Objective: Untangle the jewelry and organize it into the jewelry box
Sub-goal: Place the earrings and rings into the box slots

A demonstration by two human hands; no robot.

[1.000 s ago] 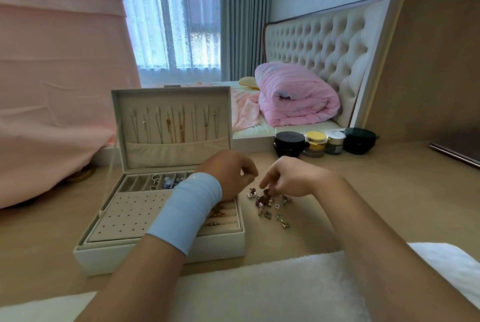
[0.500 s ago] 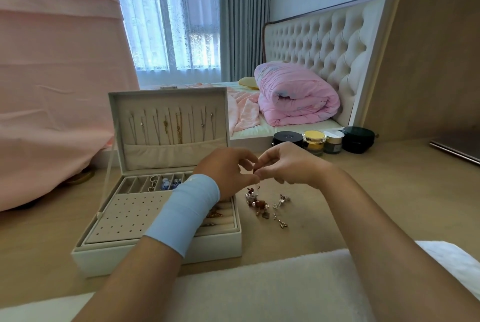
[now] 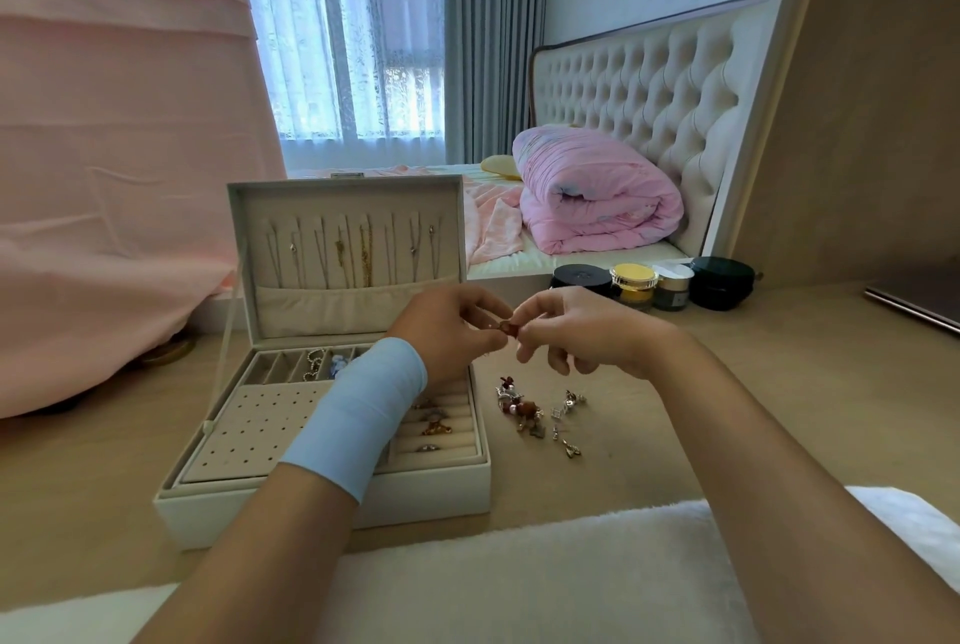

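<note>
jewelry box (image 3: 322,508) cream-white, beige lining | piece (image 3: 506,327) red-brown | loose jewelry (image 3: 524,407) at the box's 3 o'clock: silver, gold, red-brown | wristband (image 3: 358,415) pale blue | quilt (image 3: 597,191) pink | headboard (image 3: 649,82) cream, button-tufted | curtain (image 3: 488,35) grey | worktop (image 3: 779,409) tan

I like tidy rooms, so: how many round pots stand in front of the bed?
4, in a row: black jar leftmost, yellow-lidded jar, white-lidded jar, black case rightmost. More could hide behind them.
</note>
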